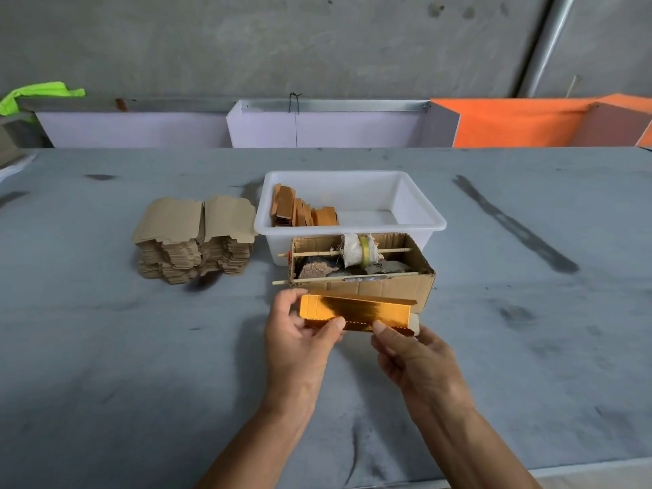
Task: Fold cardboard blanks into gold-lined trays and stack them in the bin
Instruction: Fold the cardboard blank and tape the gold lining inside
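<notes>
Both the left hand and right hand pinch the gold-lined blank. Crease firmly along the scored line beneath the thumbs, keeping walls square.

A small workshop, hand-assembly bench. I work at a long grey table with a stained, scuffed top, set against a bare concrete wall. Stack of die-cut cardboard blanks to my left, white plastic bin of finished pieces ahead, a rough corrugated box rigged with sticks and a tape roll. Orange and white partition boards behind.
</notes>
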`<state>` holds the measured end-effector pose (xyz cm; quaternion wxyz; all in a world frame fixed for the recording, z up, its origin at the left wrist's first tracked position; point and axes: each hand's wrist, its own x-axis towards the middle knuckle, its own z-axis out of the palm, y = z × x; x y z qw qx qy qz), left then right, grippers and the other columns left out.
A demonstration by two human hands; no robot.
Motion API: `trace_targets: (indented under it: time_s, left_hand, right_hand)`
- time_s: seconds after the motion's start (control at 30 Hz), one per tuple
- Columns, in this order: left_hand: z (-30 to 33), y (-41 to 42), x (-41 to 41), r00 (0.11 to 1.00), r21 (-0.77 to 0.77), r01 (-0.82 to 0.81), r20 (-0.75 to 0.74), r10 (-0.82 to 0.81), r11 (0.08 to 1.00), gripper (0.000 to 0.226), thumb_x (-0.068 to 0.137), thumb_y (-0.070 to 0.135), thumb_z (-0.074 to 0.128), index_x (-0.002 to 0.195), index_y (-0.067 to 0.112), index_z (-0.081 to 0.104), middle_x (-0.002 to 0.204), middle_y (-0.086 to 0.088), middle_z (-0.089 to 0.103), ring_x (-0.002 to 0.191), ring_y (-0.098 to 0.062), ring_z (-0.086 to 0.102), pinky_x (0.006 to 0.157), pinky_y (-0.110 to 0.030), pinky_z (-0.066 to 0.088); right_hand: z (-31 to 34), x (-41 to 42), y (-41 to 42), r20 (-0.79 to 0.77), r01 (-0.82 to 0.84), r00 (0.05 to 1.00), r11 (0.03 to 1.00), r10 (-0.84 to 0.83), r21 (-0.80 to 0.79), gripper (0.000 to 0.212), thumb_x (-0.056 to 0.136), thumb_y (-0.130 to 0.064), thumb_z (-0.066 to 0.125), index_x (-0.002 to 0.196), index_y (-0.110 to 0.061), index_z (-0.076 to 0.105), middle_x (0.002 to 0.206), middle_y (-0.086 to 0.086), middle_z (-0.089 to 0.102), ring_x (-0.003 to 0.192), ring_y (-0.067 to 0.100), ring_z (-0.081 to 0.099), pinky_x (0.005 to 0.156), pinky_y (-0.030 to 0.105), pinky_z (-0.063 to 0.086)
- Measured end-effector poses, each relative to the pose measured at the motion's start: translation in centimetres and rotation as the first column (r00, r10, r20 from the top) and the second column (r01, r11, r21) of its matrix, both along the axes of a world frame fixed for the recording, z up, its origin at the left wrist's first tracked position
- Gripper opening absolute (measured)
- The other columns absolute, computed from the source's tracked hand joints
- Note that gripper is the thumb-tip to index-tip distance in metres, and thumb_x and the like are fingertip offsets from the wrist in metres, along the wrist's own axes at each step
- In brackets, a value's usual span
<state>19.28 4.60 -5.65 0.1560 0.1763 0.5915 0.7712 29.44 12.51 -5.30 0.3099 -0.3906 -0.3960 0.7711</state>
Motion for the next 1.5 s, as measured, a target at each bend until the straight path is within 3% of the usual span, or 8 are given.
trace_targets:
  time_s: [0.3, 0.6, 0.73, 0.9, 1.03, 1.17, 1.3, 1.5]
  left_hand:
    - [-0.6, -0.3, 0.0, 0.992, 0.052, 0.088, 0.085, -0.093, 0.995, 0.044, 0.058, -0.018, 0.075, 0.092, 0.006, 0.06, 0.072, -0.001, 0.072, 0.066, -0.01, 0.068, 0.059, -0.015, 0.051]
    - [-0.5, -1.5, -0.9, 0.981, 0.091, 0.14, 0.119, -0.15, 0.986, 0.023, 0.063, 0.005, 0.073, 0.085, 0.008, 0.066, 0.07, -0.006, 0.072, 0.06, -0.016, 0.068, 0.053, -0.021, 0.053]
    - [-0.8, -1.9, -1.1, 0.976, 0.108, 0.171, 0.117, -0.183, 0.979, 0.006, 0.069, 0.014, 0.068, 0.073, 0.013, 0.072, 0.07, -0.005, 0.071, 0.06, -0.017, 0.068, 0.045, -0.018, 0.047]
    - [-0.7, -2.2, -1.3, 0.966, 0.105, 0.204, 0.142, -0.218, 0.973, 0.012, 0.075, 0.02, 0.063, 0.067, 0.016, 0.07, 0.063, -0.006, 0.065, 0.051, -0.02, 0.064, 0.042, -0.019, 0.043]
    - [0.0, -1.9, -1.2, 0.918, 0.197, 0.285, 0.227, -0.326, 0.938, 0.022, 0.063, 0.014, 0.068, 0.084, 0.009, 0.068, 0.067, -0.005, 0.065, 0.049, -0.018, 0.062, 0.043, -0.021, 0.047]
    - [0.2, -1.5, -1.4, 0.913, 0.154, 0.245, 0.295, -0.281, 0.957, 0.027, 0.055, 0.016, 0.072, 0.077, 0.004, 0.06, 0.06, -0.006, 0.06, 0.047, -0.016, 0.059, 0.045, -0.021, 0.049]
    - [-0.4, -1.6, -1.3, 0.961, 0.088, 0.189, 0.189, -0.203, 0.978, 0.023, 0.056, 0.013, 0.074, 0.071, 0.002, 0.06, 0.056, -0.008, 0.061, 0.05, -0.014, 0.059, 0.051, -0.021, 0.051]
    - [-0.8, -2.2, -1.0, 0.975, 0.05, 0.206, -0.101, -0.2, 0.977, 0.014, 0.067, -0.002, 0.075, 0.064, 0.01, 0.07, 0.076, -0.005, 0.07, 0.063, -0.012, 0.06, 0.063, -0.019, 0.051]
  right_hand:
    - [-0.2, -0.1, -0.2, -0.085, -0.038, 0.996, 0.999, 0.039, 0.005, 0.036, 0.052, -0.006, 0.075, 0.086, 0.0, 0.064, 0.068, 0.01, 0.065, 0.056, 0.013, 0.065, 0.05, 0.019, 0.051]
    - [-1.0, 0.5, 0.0, -0.167, -0.105, 0.98, 0.994, 0.107, 0.02, 0.026, 0.069, -0.01, 0.066, 0.094, -0.004, 0.068, 0.078, 0.012, 0.072, 0.066, 0.016, 0.07, 0.05, 0.019, 0.052]
    - [-1.1, 0.7, 0.1, -0.217, -0.113, 0.97, 0.994, 0.107, -0.016, 0.014, 0.071, -0.011, 0.064, 0.083, -0.009, 0.07, 0.074, 0.01, 0.07, 0.059, 0.014, 0.068, 0.045, 0.018, 0.048]
    - [-1.2, 0.9, 0.2, -0.282, -0.09, 0.955, 0.995, 0.095, 0.029, 0.009, 0.073, -0.01, 0.061, 0.078, -0.007, 0.067, 0.077, 0.013, 0.072, 0.059, 0.017, 0.069, 0.046, 0.019, 0.051]
    - [-1.6, 1.2, 0.6, -0.258, -0.057, 0.962, 0.991, 0.087, 0.122, 0.022, 0.074, -0.013, 0.061, 0.093, -0.002, 0.066, 0.094, 0.016, 0.073, 0.072, 0.019, 0.072, 0.057, 0.02, 0.055]
    - [-2.0, 1.5, 0.6, -0.23, -0.043, 0.97, 0.986, 0.08, 0.163, 0.014, 0.075, -0.01, 0.061, 0.081, -0.007, 0.073, 0.092, 0.019, 0.072, 0.079, 0.022, 0.072, 0.061, 0.02, 0.056]
    - [-2.3, 1.8, 0.5, -0.266, -0.054, 0.96, 0.989, 0.09, 0.14, 0.013, 0.069, -0.003, 0.065, 0.072, -0.011, 0.074, 0.087, 0.021, 0.071, 0.08, 0.023, 0.071, 0.063, 0.02, 0.056]
    - [-1.9, 2.3, 0.8, -0.357, -0.16, 0.921, 0.987, 0.156, 0.019, 0.042, 0.058, 0.01, 0.071, 0.096, -0.006, 0.066, 0.103, 0.016, 0.069, 0.09, 0.029, 0.069, 0.072, 0.027, 0.057]
